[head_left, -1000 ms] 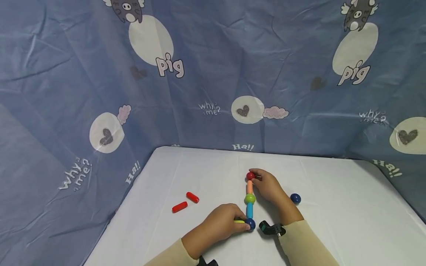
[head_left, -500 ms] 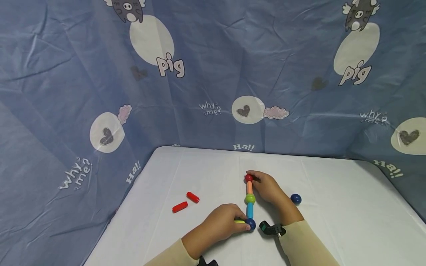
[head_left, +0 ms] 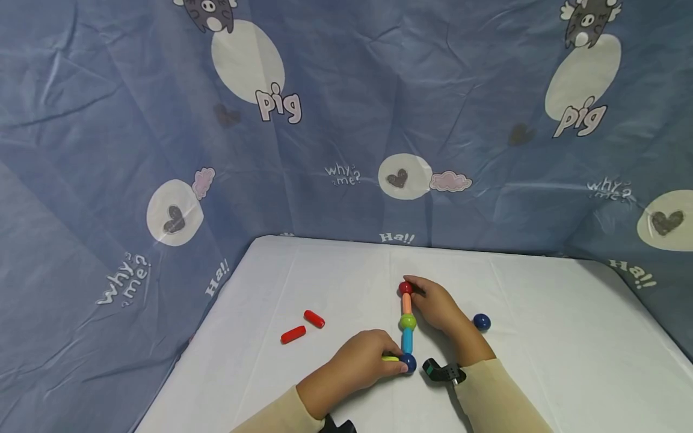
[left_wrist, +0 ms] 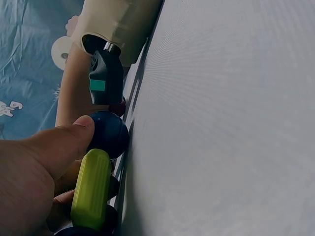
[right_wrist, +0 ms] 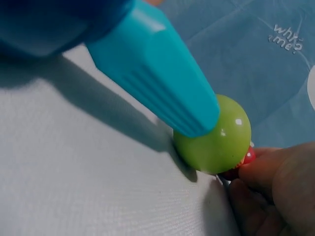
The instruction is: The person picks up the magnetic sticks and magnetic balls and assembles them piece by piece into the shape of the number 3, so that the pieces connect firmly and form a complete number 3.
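Note:
A line of toy rods and balls lies on the white table. From the far end it runs red ball (head_left: 405, 288), orange rod (head_left: 406, 304), green ball (head_left: 408, 322), light blue rod (head_left: 407, 341) and dark blue ball (head_left: 408, 363). My right hand (head_left: 435, 305) pinches the red ball between fingers and thumb. With its thumb on the dark blue ball, my left hand (head_left: 361, 361) grips the near end. A yellow-green rod (left_wrist: 91, 189) joins that ball inside the left hand, mostly hidden from the head view. Another dark ball (left_wrist: 78, 230) shows at the rod's other end in the left wrist view.
Two loose red rods (head_left: 293, 335) lie to the left of the left hand. A separate dark blue ball (head_left: 482, 322) sits right of the right forearm. Blue printed cloth (head_left: 335, 126) hangs behind the table (head_left: 563, 337).
My right hand has shifted the red ball slightly left, at the end of the orange rod. My left hand keeps its hold on the dark blue ball and has hardly moved.

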{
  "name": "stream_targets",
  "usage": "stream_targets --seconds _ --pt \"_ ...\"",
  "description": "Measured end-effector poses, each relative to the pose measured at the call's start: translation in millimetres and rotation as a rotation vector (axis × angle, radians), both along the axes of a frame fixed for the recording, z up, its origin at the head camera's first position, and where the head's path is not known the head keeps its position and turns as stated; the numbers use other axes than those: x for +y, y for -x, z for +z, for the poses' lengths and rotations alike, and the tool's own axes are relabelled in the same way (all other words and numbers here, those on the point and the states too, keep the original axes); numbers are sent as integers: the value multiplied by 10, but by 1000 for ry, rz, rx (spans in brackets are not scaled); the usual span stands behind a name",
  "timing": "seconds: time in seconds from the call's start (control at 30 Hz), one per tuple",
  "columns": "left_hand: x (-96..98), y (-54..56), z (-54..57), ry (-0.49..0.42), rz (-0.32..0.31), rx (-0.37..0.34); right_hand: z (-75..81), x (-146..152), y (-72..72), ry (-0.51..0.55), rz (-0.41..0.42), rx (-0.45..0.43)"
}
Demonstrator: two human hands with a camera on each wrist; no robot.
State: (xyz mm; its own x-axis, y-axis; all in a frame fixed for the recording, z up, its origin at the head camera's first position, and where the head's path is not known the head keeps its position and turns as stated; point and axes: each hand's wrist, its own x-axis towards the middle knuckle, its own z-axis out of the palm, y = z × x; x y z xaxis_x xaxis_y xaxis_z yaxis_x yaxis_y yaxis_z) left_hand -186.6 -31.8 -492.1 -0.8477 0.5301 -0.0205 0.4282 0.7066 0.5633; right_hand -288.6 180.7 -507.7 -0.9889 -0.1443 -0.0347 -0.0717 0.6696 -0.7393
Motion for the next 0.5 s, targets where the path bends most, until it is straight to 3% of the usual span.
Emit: stream_targets --seconds 0.2,0.33,0.5 --pt "5 13 -6 10 2 3 29 -13 -18 20 -5 32" --pt "14 21 0 19 -7 12 99 -24 -61 -10 -59 45" --pt "7 12 0 28 -7 13 244 -55 -161 -84 -77 -47"
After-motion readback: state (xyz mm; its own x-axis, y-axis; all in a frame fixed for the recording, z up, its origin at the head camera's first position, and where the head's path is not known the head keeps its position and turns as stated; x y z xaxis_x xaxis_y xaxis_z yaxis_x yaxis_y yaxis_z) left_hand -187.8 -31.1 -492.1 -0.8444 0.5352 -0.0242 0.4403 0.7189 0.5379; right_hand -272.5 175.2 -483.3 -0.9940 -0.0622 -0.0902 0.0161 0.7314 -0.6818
